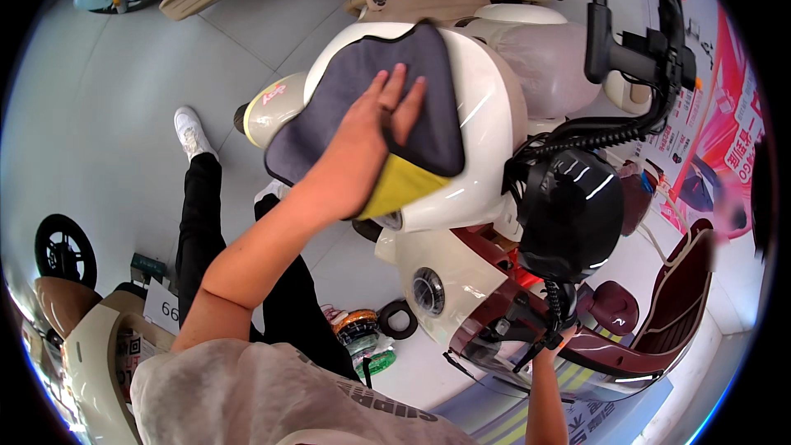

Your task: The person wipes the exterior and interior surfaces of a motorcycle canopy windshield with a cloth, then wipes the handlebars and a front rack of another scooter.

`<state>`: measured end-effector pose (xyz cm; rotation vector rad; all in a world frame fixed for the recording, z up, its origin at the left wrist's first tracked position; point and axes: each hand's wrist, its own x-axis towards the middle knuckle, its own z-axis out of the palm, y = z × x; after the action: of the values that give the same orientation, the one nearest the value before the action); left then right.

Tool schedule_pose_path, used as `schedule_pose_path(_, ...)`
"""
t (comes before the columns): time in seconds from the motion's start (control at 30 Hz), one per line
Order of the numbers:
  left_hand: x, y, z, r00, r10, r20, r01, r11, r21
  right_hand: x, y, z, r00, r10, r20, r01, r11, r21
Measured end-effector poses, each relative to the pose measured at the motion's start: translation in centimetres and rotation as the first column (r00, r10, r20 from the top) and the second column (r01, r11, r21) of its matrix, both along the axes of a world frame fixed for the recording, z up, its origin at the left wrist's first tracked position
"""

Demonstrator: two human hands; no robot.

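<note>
- A grey cloth (346,86) is spread at 11 o'clock, just off the middle of the view, over the glossy front panel (488,132) of a cream scooter; its edge is dark, and at 6 o'clock of the cloth its yellow underside (409,187) is turned up.
- The left hand (381,119) is laid on the cloth with its fingers extended and somewhat parted; no firm grip is seen, though whether the thumb is tucked under the fold cannot be told.
- The right hand (552,351) is placed between 4 and 5 o'clock, at the lower end of the black handlebar (560,301); it is largely hidden — how far its fingers are closed, and on what, cannot be told.
- The cloth is judged to be light, soft and limp, not easily harmed; on so smooth a panel it can be expected to slide readily and to bunch under uneven pressure.
- It is best held under a flat palm near its middle, or pinched at the turned-up yellow corner — the part most easily picked up.
- At 3 o'clock a black round housing (573,214) is seen, and between 5 and 6 o'clock a round headlight (428,291); at 6 o'clock, coloured rolls (358,328) are set on the floor.
</note>
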<state>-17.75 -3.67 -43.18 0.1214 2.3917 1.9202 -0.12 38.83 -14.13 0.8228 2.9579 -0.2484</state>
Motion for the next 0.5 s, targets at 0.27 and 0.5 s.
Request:
schedule_pose_path(0.27, -11.7, 2.4, -6.9, 0.995, 0.010, 0.104, 0.006, 0.988, -0.152, -0.1, -0.9, 0.4, 0.993, 0.031, 0.116, -0.046, 0.990, 0.130)
schedule_pose_path(0.5, -5.1, -0.9, -20.5, 0.775, -0.292, 0.560, -0.428, 0.408, 0.806, -0.7, -1.5, 0.1, 0.999, -0.046, 0.026, 0.048, 0.996, -0.078)
